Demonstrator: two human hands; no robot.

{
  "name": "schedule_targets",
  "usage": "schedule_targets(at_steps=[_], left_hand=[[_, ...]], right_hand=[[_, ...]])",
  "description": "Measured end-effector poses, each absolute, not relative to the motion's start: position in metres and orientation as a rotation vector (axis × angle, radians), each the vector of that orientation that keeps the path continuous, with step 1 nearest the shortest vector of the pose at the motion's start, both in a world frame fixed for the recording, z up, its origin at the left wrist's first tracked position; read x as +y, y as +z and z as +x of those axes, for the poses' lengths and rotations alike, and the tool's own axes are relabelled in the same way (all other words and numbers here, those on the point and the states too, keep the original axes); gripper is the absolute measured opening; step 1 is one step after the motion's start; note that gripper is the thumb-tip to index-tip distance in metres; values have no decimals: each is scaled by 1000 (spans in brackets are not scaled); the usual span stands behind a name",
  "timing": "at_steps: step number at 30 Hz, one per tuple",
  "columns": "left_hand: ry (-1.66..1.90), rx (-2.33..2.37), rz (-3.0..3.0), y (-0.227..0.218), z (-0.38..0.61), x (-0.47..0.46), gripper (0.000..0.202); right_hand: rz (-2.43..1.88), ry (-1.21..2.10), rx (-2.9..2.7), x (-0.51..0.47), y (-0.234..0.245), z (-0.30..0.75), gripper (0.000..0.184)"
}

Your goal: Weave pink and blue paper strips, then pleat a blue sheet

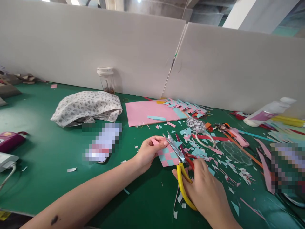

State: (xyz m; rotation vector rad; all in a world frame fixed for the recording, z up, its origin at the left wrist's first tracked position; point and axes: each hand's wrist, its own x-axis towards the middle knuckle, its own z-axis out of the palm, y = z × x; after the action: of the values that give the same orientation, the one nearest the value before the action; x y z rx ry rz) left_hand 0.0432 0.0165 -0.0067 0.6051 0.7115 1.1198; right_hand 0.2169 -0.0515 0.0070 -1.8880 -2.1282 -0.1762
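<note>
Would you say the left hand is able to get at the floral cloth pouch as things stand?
Probably yes: only green table and one blurred item lie between the left hand and the floral cloth pouch. However, it is pinching the woven paper square, so it is not free.

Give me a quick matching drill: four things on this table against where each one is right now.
Things:
1 scissors
2 woven square
3 jar
4 bottle

Places:
A standing by the white board
B in the right hand
C lying at far right
D pinched in the left hand

Pairs: 1-B; 2-D; 3-A; 4-C
</note>
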Motion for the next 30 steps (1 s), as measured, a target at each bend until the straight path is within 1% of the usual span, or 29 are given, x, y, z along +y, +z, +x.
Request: schedule_targets(at_steps=[14, 22, 30], left_hand=[[1115, 606, 511, -8, 46, 16, 31], [1098, 597, 530, -8, 44, 17, 30], [1088, 597, 544, -7, 44, 17, 27]], right_hand=[[-1872, -186, -2117, -51, 11, 214, 39], [-1867, -175, -2125, -51, 11, 217, 43], [-1780, -252, -2149, -51, 9, 221, 42]])
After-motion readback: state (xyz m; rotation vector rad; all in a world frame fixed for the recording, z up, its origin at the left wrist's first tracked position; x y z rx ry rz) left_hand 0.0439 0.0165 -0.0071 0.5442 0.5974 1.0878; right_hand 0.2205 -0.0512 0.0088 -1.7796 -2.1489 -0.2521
